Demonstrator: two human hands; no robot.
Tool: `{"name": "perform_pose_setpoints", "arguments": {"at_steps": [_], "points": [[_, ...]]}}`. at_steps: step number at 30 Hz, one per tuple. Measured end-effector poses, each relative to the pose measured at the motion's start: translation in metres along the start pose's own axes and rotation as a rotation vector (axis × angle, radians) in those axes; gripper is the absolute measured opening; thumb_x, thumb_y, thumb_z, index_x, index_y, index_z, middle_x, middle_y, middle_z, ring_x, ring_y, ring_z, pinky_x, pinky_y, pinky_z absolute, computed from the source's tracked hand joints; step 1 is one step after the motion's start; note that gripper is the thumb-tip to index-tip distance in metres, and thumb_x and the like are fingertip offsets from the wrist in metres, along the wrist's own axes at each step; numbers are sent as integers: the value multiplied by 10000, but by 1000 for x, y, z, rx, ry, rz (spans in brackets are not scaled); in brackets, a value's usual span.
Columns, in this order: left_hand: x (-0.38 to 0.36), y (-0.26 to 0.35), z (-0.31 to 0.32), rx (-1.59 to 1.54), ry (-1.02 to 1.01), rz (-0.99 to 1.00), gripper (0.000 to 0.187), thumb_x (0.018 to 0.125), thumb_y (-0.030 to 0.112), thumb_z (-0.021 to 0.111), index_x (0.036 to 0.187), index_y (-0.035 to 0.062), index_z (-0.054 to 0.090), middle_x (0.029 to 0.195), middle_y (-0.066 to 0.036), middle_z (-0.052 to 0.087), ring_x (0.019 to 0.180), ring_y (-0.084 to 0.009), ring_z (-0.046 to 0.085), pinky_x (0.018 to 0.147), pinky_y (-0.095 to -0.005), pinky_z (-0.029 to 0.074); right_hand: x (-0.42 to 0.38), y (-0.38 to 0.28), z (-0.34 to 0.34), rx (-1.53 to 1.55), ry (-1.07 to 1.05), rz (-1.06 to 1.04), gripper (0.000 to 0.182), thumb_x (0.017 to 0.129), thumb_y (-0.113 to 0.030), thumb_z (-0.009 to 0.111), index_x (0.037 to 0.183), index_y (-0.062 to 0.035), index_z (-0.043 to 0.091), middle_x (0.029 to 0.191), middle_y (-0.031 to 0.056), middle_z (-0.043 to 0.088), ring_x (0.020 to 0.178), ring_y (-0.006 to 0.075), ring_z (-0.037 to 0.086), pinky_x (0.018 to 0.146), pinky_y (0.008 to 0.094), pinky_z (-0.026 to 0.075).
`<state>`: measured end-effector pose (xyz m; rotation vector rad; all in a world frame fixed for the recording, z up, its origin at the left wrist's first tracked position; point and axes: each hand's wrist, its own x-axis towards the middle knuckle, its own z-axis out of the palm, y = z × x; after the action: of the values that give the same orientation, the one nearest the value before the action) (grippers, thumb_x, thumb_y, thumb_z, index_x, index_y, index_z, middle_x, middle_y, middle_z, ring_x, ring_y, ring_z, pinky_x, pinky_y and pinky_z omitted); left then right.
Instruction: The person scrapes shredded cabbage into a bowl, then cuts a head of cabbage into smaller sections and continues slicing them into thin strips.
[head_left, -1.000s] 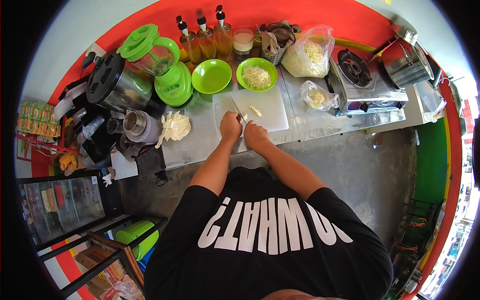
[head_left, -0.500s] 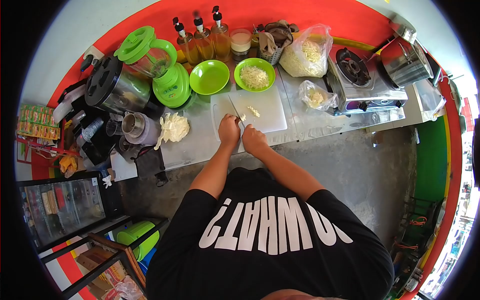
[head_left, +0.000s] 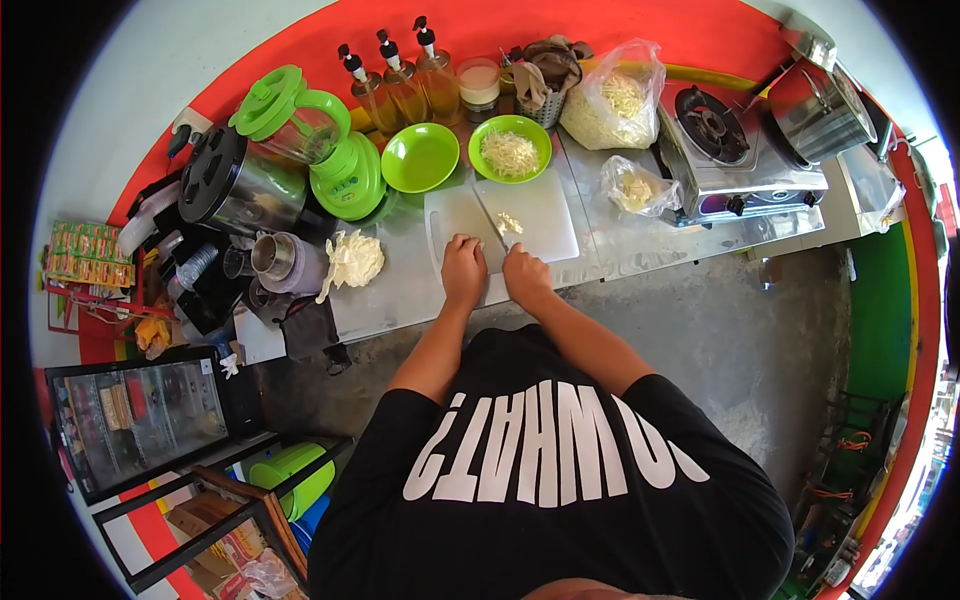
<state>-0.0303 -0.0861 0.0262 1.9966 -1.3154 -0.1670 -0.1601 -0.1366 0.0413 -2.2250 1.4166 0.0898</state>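
My right hand [head_left: 528,277] is closed around the handle of a knife [head_left: 491,214], whose thin blade points away and to the left over the white cutting board [head_left: 553,215]. Just right of the blade lies a small heap of chopped pale yellow pieces [head_left: 508,222]. My left hand [head_left: 464,270] rests at the board's near edge, left of the knife and apart from it. Its fingers are curled down; whatever they hold, if anything, is hidden. Behind the board stands a green bowl [head_left: 543,158] of pale shreds, beside another green bowl [head_left: 420,158] with nothing in it.
Pale leaves [head_left: 353,262] lie left of the board, near a green blender [head_left: 345,175]. Pump bottles [head_left: 402,85] line the back wall. To the right are a bag of shredded vegetable [head_left: 612,108], a smaller bag [head_left: 637,188] and a gas stove [head_left: 745,180].
My hands have moved apart, the right one going slightly right with the knife. A small bit beside my left fingers no longer shows, and the chopped pieces lie closer together. The view has shifted slightly.
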Motion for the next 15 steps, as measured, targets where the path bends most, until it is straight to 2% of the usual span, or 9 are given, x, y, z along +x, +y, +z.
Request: {"name": "perform_pose_setpoints", "arguments": {"at_steps": [3,6,12,15], "points": [[-1,-2,3,-12,31,16,138,917,97,635,960,40,752,1009,-93,667,972,-325,626,841,-429,529,8,8,-10,-14,23,67,279,1022,-267,527,1074,4,567,994,265,729,931,423,730,831,497,584],[3,-4,3,45,86,33,119,907,89,645,924,51,757,981,-86,678,963,-314,622,832,-418,523,3,4,-23,59,47,10,338,1016,-324,541,1062,4,610,999,275,724,920,436,723,844,517,567],[20,2,-4,109,-24,-43,95,864,112,678,870,73,764,913,-91,700,935,-318,643,819,-416,538,-6,-10,-24,97,34,-51,382,1018,-362,545,995,5,648,947,285,718,901,452,712,838,535,553],[29,6,-1,244,-116,-102,95,851,125,682,846,70,759,911,-116,708,912,-332,661,814,-428,546,-10,-9,-22,103,19,-88,385,1029,-360,533,1013,12,628,913,289,714,892,455,710,821,538,551]]}}
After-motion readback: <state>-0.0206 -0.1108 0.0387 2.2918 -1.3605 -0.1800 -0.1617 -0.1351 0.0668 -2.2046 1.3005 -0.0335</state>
